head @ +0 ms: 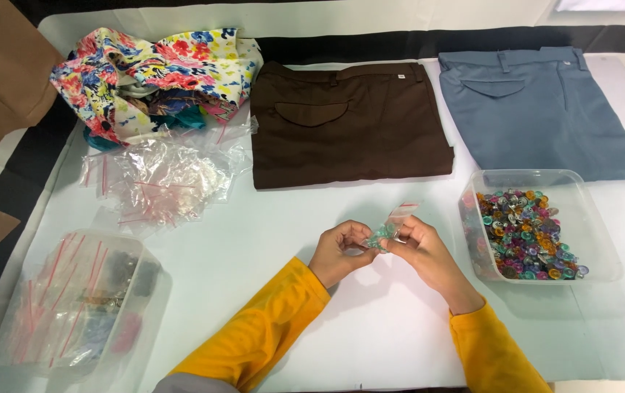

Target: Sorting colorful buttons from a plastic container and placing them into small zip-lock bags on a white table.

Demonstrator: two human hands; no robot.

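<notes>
Both hands meet over the middle of the white table point(269, 240). The left hand point(338, 251) and the right hand point(422, 251) each pinch one side of a small clear zip bag point(392, 224), which is held just above the table surface between them. The fingers of both hands are clenched on the bag; it holds a few greenish beads, though the count cannot be told.

Risks noted:

1. The bag mouth appears to point up and away from the person. If the seal strip is not pressed fully along its length, beads can drop out when the bag is tipped or laid down.
2. The grip is by fingertips on thin slick film (a poor hold). A slip would scatter beads over the table, where round pieces roll freely toward the edge.
3. The open tub of coloured beads point(538, 229) stands just beside the right hand. A sweep of the yellow sleeve point(491, 349) could knock it or drag beads out.
4. Loose empty bags point(156, 178) lie well apart on the left, near the floral cloth point(156, 69); reaching across for one passes over the lidded container of filled bags point(80, 306).

The folded brown trousers point(349, 124) and blue trousers point(538, 109) lie beyond the hands; stray beads could lodge in their folds.
</notes>
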